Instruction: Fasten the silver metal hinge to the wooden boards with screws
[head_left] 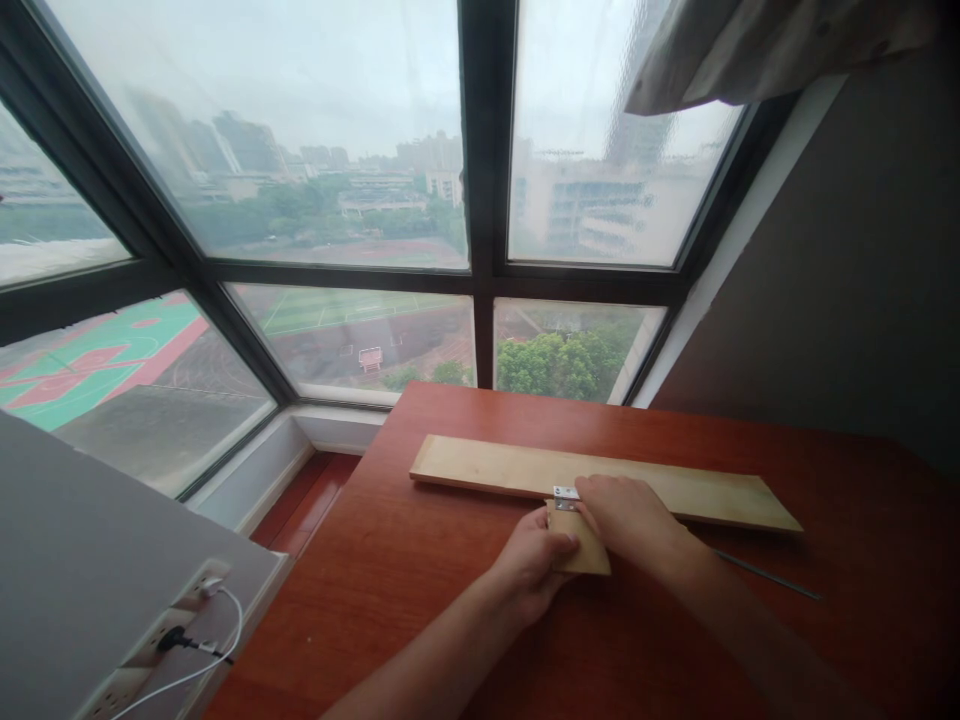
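Observation:
My left hand [529, 565] is closed round a small piece of light wood [585, 553], its thumb pressed on the top face. At the far end of that piece sits a silver metal hinge [566, 494] with screw holes. My right hand [626, 515] pinches the hinge from its right side, and its fingertips are partly hidden. Just beyond both hands, a long light wooden board [510, 462] lies flat across the table. A thin dark metal rod [769, 576] rests to the right, partly covered by my right forearm.
The reddish-brown table [375, 600] stands against tall windows with dark frames [487, 200]. At lower left, a low wall carries power sockets [154, 638] with a white cable [238, 615] plugged in. A cloth [750, 50] hangs at upper right.

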